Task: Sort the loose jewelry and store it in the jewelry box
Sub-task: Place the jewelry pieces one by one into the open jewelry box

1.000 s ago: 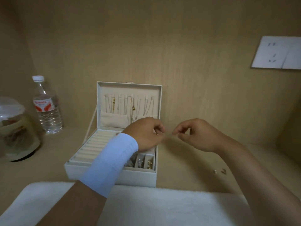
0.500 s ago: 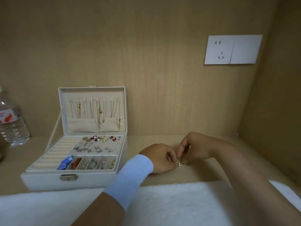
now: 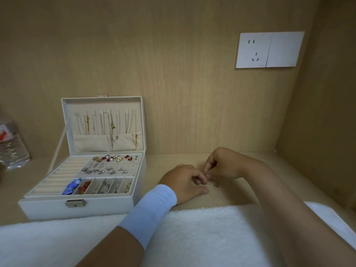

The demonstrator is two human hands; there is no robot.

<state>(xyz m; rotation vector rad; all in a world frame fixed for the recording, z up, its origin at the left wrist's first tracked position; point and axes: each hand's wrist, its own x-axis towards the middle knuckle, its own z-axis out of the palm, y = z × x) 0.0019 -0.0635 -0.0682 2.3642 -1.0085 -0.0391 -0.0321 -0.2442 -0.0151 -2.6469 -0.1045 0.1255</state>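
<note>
From the head view, the jewelry box point(image 3: 77, 208) sits on the left of the wooden shelf point(image 3: 173, 160). Its long side runs left to right, a little askew, and the clasp faces the near edge. The lid point(image 3: 102, 102) stands upright at the far side with its lining turned toward us. Thin necklaces point(image 3: 107, 122) hang down it in a row, some with their ends tucked into the cloth pocket point(image 3: 92, 142).

In the tray, the ring rolls point(image 3: 57, 176) fill the left part and look bare. To their right, the earring board point(image 3: 111, 167) carries red, pearl and gold pieces along its far edge and silver ones nearer. In the near row of small compartments, the leftmost has a blue piece point(image 3: 72, 186), the next an orange one point(image 3: 84, 187). The middle ones hold silver bits and the rightmost a gold bit point(image 3: 128, 186).

Right of the box, the left hand point(image 3: 183, 182), with a pale wristband point(image 3: 154, 207), rests knuckles-down on the shelf with its fingers curled. The right hand point(image 3: 225, 164) arches over from the far side, thumb and forefinger drawn together. The fingertips of both hands meet. Whether either one is pinching something, I cannot tell.

Two tiny loose pieces point(image 3: 216, 185) lie on the shelf just beside those fingertips, too small to make out which way they point.

A white towel point(image 3: 202, 228) covers the near edge, a water bottle point(image 3: 11, 147) stands far left, and a wall socket point(image 3: 269, 50) is up on the right.
</note>
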